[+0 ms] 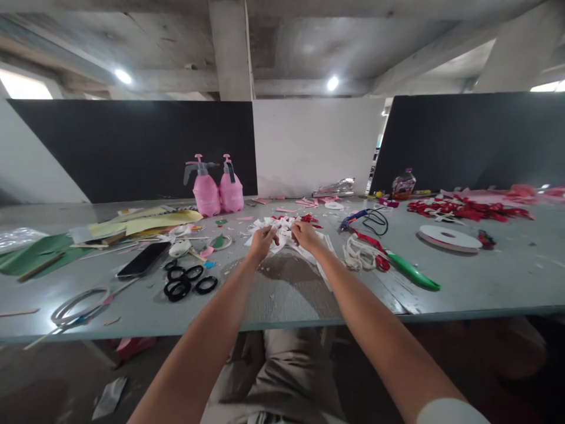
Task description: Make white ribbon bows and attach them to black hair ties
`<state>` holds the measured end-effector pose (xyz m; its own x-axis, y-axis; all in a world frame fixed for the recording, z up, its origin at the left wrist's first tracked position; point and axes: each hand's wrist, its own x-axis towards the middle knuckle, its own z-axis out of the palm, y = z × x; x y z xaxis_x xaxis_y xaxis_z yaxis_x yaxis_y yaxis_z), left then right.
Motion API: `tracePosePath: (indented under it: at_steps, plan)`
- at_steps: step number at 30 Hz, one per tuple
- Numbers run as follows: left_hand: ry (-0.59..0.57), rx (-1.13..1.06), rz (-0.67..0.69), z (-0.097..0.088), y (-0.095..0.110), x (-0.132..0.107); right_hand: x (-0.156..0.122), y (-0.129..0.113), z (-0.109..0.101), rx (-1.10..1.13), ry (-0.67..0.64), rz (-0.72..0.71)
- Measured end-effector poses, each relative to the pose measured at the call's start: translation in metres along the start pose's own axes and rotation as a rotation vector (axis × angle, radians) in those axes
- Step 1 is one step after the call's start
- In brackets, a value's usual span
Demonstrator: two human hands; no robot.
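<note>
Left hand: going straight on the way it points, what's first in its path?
The white scraps that the left hand pinches; they lie right ahead of it. Past them, probably the pink scraps farther back, though depth is unclear.

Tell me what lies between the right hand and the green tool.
Head view: beside the right hand, a white cord bundle with red ribbon.
</note>
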<state>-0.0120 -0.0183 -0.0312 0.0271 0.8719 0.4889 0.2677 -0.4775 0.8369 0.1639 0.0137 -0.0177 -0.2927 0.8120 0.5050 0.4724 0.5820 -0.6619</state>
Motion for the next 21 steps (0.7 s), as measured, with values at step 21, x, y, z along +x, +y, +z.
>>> tracePosePath:
  at_steps: [21]
  plan:
    - [0.141, -0.401, -0.206, 0.002, -0.004, 0.005, -0.011, -0.025, 0.026, 0.412, -0.341, 0.006]
